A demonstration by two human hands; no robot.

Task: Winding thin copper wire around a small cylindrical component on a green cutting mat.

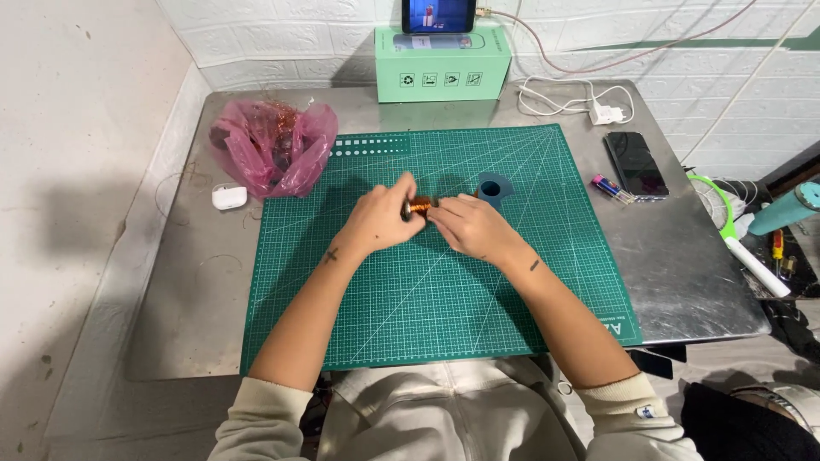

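Both of my hands meet over the middle of a green cutting mat (427, 290). My left hand (381, 218) and my right hand (471, 225) together grip a small coil of copper-coloured wire (419, 205) between their fingertips. Only a short stretch of the coil shows between the fingers. A blue roll of tape (493, 187) stands on the mat just behind my right hand.
A pink plastic bag (273, 147) with copper wire lies at the back left, a white earbud case (229, 197) beside it. Behind are a green box (442, 64) with a phone (438, 14) on top and a white charger (608, 112). A dark phone (636, 165) lies at right.
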